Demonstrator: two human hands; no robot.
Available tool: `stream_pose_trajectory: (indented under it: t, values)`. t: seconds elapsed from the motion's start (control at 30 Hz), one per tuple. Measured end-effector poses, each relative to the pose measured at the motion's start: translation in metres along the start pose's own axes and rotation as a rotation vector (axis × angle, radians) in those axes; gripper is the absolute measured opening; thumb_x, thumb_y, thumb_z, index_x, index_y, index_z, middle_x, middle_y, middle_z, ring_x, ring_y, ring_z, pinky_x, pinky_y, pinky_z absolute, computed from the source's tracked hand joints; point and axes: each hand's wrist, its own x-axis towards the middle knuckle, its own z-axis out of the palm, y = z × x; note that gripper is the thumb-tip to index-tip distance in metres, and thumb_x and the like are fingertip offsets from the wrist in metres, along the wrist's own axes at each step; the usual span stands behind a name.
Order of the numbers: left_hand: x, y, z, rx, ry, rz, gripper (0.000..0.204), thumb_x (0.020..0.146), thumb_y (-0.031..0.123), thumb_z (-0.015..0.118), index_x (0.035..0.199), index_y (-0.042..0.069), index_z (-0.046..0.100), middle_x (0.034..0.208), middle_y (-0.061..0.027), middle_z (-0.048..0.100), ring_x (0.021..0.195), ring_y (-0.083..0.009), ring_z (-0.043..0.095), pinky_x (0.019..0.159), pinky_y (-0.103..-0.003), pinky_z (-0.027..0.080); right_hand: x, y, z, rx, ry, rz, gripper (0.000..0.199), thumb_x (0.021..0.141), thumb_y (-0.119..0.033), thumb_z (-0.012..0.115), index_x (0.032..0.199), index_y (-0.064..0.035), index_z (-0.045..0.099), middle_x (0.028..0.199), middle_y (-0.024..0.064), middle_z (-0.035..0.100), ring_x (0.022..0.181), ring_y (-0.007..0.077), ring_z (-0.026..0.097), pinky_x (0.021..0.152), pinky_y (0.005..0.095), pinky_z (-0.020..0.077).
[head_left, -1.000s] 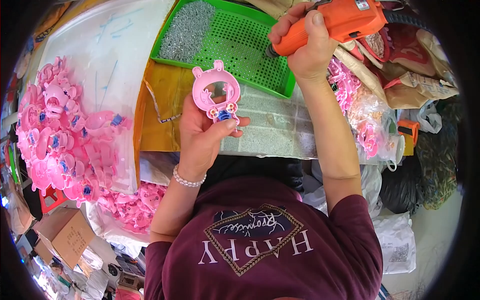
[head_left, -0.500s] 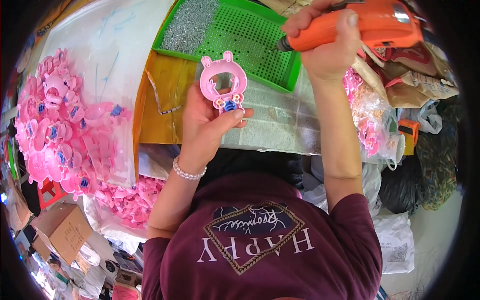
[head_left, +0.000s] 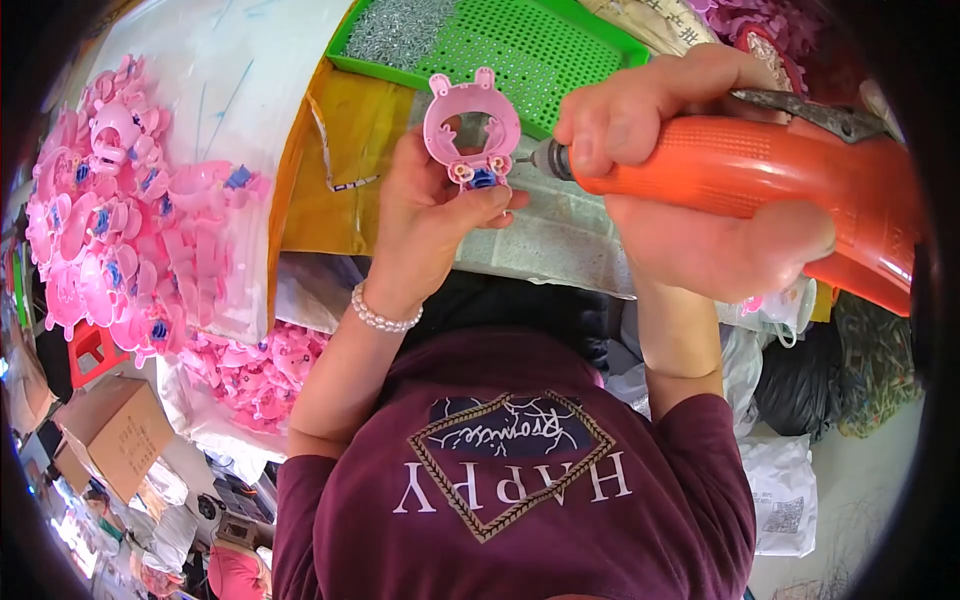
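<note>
Between the thumb and fingers of my left hand [head_left: 420, 220] is a pink plastic toy shell [head_left: 471, 97], shaped like an eared animal head with a round opening. A small blue piece [head_left: 483, 178] sits at its lower end, beside my thumb. My right hand [head_left: 670, 235] is wrapped around an orange electric screwdriver [head_left: 760, 165], held almost level. Its thin bit points left, and the tip is close to the shell's right side. Whether the tip touches the shell, or carries a screw, I cannot tell.
Behind the shell lies a perforated green tray [head_left: 560, 70] with a heap of small silver screws [head_left: 398, 32] at its left end. Many pink shells [head_left: 100, 230] are piled on the white surface [head_left: 190, 75] at left. More pink parts [head_left: 255, 375] fill a sack below it.
My right hand has brought the screwdriver down from the tray toward me, its bit now beside the shell. My left hand has shifted slightly right and away from me with the shell.
</note>
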Motion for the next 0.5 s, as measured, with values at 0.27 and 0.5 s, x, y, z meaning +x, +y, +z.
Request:
stream_pose_trajectory:
  t: [0.27,0.5]
  values:
    - [0.000,-0.002,0.001,-0.007,0.000,0.013,0.051,0.076,-0.008,0.063,0.118,0.002,0.036,0.103,-0.0102,0.057,0.082,-0.0221,0.067,0.062,-0.027,0.056,-0.002,0.000,0.025,-0.351,0.259,0.286,0.089,0.057,-0.088,0.051,0.089,-0.0045,0.047,0.078,0.0060,0.054,0.066,0.0214,0.051,0.072,0.0376,0.0430]
    - [0.001,-0.007,0.002,-0.012,0.015,0.052,0.052,0.075,-0.009,0.063,0.118,0.001,0.036,0.101,-0.0102,0.058,0.082,-0.0218,0.067,0.062,-0.027,0.056,-0.006,0.018,0.016,-0.178,0.200,0.144,0.088,0.059,-0.086,0.052,0.087,-0.0020,0.048,0.077,0.0080,0.054,0.066,0.0225,0.052,0.071,0.0380,0.0439]
